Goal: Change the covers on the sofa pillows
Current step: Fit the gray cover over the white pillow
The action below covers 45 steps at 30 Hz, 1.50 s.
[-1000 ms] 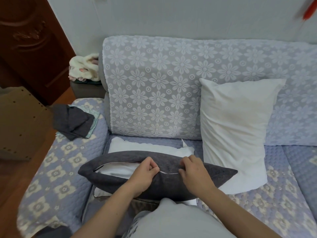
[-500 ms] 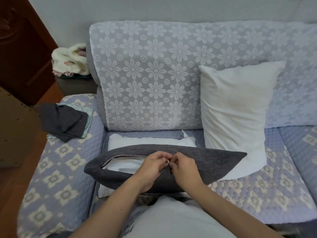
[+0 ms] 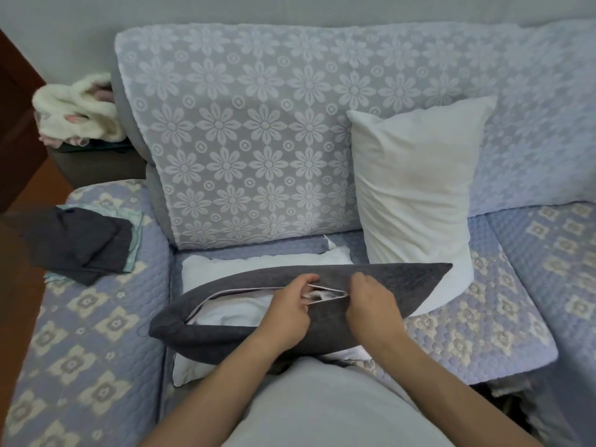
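A pillow in a dark grey cover (image 3: 403,279) lies across the sofa seat in front of me, its zip seam facing up. The left part of the seam gapes and shows the white insert (image 3: 235,312). My left hand (image 3: 287,312) pinches the seam's near edge beside the gap. My right hand (image 3: 371,301) grips the cover at the zip, just right of the left hand. Under this pillow lies a bare white pillow (image 3: 258,264). Another bare white pillow (image 3: 416,188) stands against the backrest at the right.
The sofa (image 3: 258,140) wears a lilac flower-pattern throw. Folded dark grey covers (image 3: 74,240) lie on the left armrest over a pale green cloth. A fluffy white bundle (image 3: 77,114) sits on a dark box behind the armrest. A brown door stands far left.
The view shifted down and closer. My hands, first apart along the seam, came together at the zip, then parted slightly, showing a short open stretch between them.
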Tool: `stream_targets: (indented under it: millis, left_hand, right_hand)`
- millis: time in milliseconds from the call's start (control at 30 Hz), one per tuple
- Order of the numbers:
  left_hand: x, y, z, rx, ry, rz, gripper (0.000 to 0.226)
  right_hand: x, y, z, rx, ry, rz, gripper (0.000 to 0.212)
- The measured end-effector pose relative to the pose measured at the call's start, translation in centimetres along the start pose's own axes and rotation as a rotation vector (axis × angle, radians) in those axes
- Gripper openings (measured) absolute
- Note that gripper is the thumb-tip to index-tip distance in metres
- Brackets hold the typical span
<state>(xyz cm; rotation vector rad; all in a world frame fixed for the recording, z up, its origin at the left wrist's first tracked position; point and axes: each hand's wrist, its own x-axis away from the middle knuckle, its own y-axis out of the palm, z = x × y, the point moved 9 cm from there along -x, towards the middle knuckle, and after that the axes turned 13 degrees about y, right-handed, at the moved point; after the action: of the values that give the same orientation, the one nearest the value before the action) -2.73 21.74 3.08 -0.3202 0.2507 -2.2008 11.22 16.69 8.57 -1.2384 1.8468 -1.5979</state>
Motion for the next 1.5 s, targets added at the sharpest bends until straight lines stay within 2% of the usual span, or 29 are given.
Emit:
stream_targets:
  millis: [67, 200, 333, 400, 467, 533, 600, 667, 833, 900, 967, 1033, 1133, 1300, 1500]
  left_hand:
    - [-0.3, -0.7, -0.4, 0.034, -0.022, -0.003, 0.061]
    - [-0.6, -0.1, 0.3, 0.202, -0.04, -0.07, 0.051]
    - [-0.8, 2.6, 0.0, 0.282, -0.081, -0.271, 0.063]
    - [-0.7, 3.6, -0.4, 0.212, -0.115, -0.38, 0.072]
    - [-0.9, 4.2, -0.2, 0.137, -0.125, -0.418, 0.083]
    - [-1.7, 4.1, 0.4, 0.205, -0.102, -0.33, 0.079]
    - [-2.4, 3.1, 1.0, 0.257, -0.069, -0.174, 0.059]
    - [-2.8, 2.1, 1.3, 0.147, -0.048, -0.048, 0.042]
    - [-3.2, 3.4, 2.1, -0.045, -0.029, -0.049, 0.021]
    - [-3.4, 2.8, 2.1, -0.081, -0.068, 0.044, 0.014]
    - [-3.4, 2.0, 1.8, -0.077, -0.118, 0.138, 0.015]
    - [-3.3, 1.5, 1.7, -0.035, -0.132, 0.188, 0.011]
    - [-3.1, 1.5, 2.2, -0.045, -0.119, 0.192, 0.011]
    - [-2.5, 1.1, 2.7, -0.162, -0.138, 0.244, 0.022]
    - [-1.9, 0.8, 3.3, -0.178, -0.129, 0.297, 0.019]
  right_hand:
    - [-0.9, -0.9, 1.8, -0.051, 0.095, -0.032, 0.008]
    - [-1.3, -0.8, 2.0, -0.25, 0.133, -0.107, 0.012]
    - [-1.7, -0.8, 2.5, -0.273, 0.155, -0.145, 0.012]
    - [-1.8, -0.6, 2.1, -0.277, 0.141, -0.173, 0.013]
    - [-1.8, -0.2, 1.1, -0.278, 0.105, -0.215, 0.013]
    - [-1.9, 0.0, 0.4, -0.293, 0.078, -0.242, 0.013]
    - [-2.4, -0.3, 0.6, -0.339, 0.087, -0.234, 0.015]
    - [-3.0, -0.7, 1.1, -0.4, 0.113, -0.219, 0.017]
    - [-3.2, 0.1, 1.3, -0.438, 0.129, -0.28, 0.017]
    - [-3.5, 0.2, 1.3, -0.477, 0.094, -0.306, 0.02]
    - [-3.9, -0.5, 1.6, -0.489, 0.02, -0.276, 0.02]
    - [-4.3, -1.1, 1.8, -0.304, -0.136, -0.167, 0.022]
    - [-4.2, -0.2, 1.3, -0.072, -0.283, -0.109, 0.023]
    - [-4.5, 0.3, 0.4, -0.092, -0.373, -0.038, 0.011]
    - [-5.0, 0.3, 0.5, -0.122, -0.412, -0.094, 0.01]
